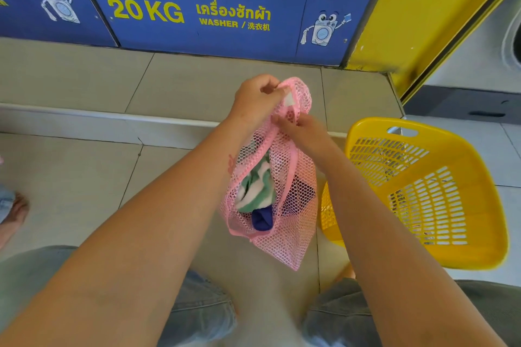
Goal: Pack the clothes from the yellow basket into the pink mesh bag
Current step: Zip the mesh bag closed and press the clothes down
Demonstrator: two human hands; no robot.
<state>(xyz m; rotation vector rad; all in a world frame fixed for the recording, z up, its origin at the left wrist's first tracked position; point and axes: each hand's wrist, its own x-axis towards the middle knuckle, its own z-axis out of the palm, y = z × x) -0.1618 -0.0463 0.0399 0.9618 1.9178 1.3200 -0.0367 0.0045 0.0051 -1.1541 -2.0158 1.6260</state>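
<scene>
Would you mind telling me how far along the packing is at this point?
Mostly done, it seems: the yellow basket looks empty, and a green-and-white garment and a dark blue one sit inside the pink mesh bag. In hand: the left hand grips the bag's top while the right hand pinches its pink edge. Left: the opening is not yet fully closed.

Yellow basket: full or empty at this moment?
Empty as far as visible: the yellow basket shows only bare slatted plastic; clothes sit inside the pink mesh bag.
</scene>
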